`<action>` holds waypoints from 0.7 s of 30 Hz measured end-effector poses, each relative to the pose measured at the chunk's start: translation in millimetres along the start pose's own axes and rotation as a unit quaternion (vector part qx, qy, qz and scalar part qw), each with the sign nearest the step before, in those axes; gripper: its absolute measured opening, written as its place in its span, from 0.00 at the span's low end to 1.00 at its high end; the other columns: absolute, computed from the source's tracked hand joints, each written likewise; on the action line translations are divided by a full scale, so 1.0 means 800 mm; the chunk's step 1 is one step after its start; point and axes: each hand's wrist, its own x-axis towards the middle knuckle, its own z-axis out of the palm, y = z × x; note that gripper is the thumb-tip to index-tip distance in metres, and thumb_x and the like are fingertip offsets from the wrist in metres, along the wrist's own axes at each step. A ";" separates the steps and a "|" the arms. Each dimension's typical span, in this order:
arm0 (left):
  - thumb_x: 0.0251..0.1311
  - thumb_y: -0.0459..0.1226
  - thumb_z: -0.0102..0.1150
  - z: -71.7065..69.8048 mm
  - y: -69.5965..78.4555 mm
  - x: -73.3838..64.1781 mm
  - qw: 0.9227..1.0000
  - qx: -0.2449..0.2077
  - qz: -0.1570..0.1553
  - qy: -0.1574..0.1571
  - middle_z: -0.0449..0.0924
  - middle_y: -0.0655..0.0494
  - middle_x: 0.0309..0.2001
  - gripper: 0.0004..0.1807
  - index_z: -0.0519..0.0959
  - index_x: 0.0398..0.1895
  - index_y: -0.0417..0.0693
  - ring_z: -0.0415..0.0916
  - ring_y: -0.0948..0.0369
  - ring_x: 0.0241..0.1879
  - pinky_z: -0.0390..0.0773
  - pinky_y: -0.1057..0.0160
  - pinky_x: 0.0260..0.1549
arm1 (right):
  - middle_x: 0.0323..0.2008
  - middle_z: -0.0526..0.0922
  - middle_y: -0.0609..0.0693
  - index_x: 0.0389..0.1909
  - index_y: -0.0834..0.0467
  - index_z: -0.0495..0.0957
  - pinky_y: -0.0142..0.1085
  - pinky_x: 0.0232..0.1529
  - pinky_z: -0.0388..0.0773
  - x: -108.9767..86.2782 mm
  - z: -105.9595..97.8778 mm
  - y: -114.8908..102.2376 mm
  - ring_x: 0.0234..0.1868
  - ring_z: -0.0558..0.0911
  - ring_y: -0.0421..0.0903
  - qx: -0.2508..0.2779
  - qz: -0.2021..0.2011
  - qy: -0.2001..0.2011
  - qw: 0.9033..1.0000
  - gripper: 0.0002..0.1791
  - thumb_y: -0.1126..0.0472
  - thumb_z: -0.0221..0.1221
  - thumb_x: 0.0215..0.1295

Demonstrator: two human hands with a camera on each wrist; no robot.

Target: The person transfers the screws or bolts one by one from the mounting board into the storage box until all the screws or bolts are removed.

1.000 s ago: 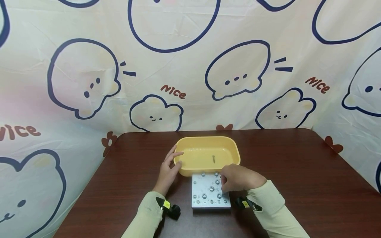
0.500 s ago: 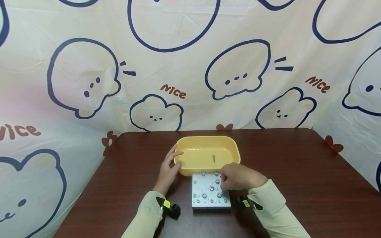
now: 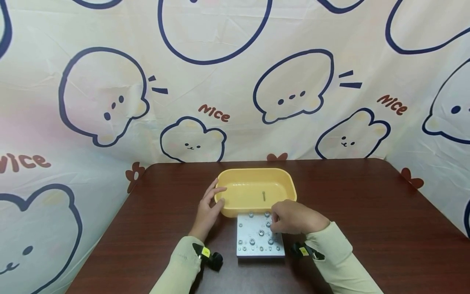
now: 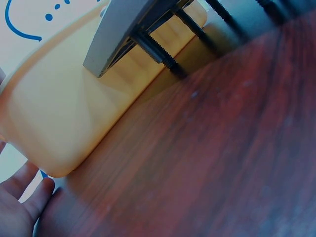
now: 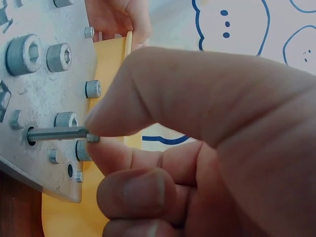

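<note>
A slim screw [image 5: 59,134] is held with its threaded tip set in a hole [image 5: 32,143] of the metal plate [image 3: 245,233], toward the side nearest the right hand [image 3: 298,218]. Its head end is pinched by that hand's fingers [image 5: 143,89], the lower ones being curled beneath. From here the screw could be jammed or cross-threaded if it were leaned while being driven, since most of the shank is left outside the hole and only the far end is controlled; whether the hole is threaded cannot be told. It could also be dropped if the small head were let slip, and nearby socket-head bolts [image 5: 59,58] could be brushed where room is tight. The plate might be shifted under pressure, as it is not braced by the left hand [image 3: 207,214]. The screw's long axis appears to be kept about square to the plate's face, head outward and tip inward, though a slight lean cannot be ruled out. Beyond the plate, a yellow tray [image 3: 242,192] is touched at its left end by the left hand, whose fingers are spread at the rim. Inside it, a loose screw [image 3: 263,196] is seen lying with its long axis roughly toward the plate. Everything is carried by the dark wooden bench [image 3: 367,212].
</note>
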 end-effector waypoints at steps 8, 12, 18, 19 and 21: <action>0.63 0.36 0.55 0.000 -0.002 0.000 1.000 -0.006 0.004 -0.002 0.54 0.79 0.70 0.18 0.78 0.56 0.56 0.46 0.63 0.73 0.62 0.53 0.65 | 0.16 0.73 0.46 0.19 0.50 0.77 0.33 0.19 0.69 0.001 0.000 0.001 0.20 0.73 0.43 0.005 -0.008 0.007 1.000 0.08 0.60 0.62 0.55; 0.63 0.35 0.55 -0.001 -0.003 0.000 1.000 -0.011 0.014 -0.003 0.54 0.75 0.71 0.18 0.78 0.56 0.54 0.46 0.61 0.73 0.63 0.52 0.64 | 0.17 0.74 0.47 0.19 0.50 0.77 0.34 0.19 0.70 0.001 -0.001 0.001 0.20 0.73 0.43 0.015 -0.018 0.012 1.000 0.08 0.61 0.62 0.55; 0.63 0.35 0.55 -0.001 -0.003 0.000 1.000 -0.011 0.017 -0.003 0.54 0.76 0.71 0.18 0.78 0.56 0.54 0.46 0.62 0.73 0.62 0.52 0.65 | 0.17 0.74 0.46 0.21 0.50 0.76 0.33 0.20 0.70 0.000 -0.003 0.002 0.20 0.73 0.43 0.017 -0.034 0.018 0.999 0.07 0.61 0.61 0.55; 0.63 0.35 0.55 -0.001 -0.003 0.000 1.000 -0.010 0.015 -0.002 0.54 0.77 0.71 0.18 0.78 0.56 0.54 0.46 0.63 0.73 0.62 0.52 0.65 | 0.17 0.74 0.45 0.21 0.50 0.76 0.33 0.20 0.70 0.000 -0.003 0.002 0.20 0.73 0.42 0.016 -0.036 0.019 0.999 0.07 0.61 0.61 0.55; 0.63 0.36 0.55 0.000 -0.003 0.000 1.000 -0.009 0.012 -0.002 0.54 0.78 0.70 0.18 0.78 0.56 0.55 0.46 0.63 0.73 0.61 0.53 0.66 | 0.16 0.74 0.45 0.21 0.50 0.76 0.33 0.20 0.70 0.001 -0.003 0.002 0.20 0.73 0.42 0.018 -0.040 0.018 0.999 0.06 0.61 0.61 0.56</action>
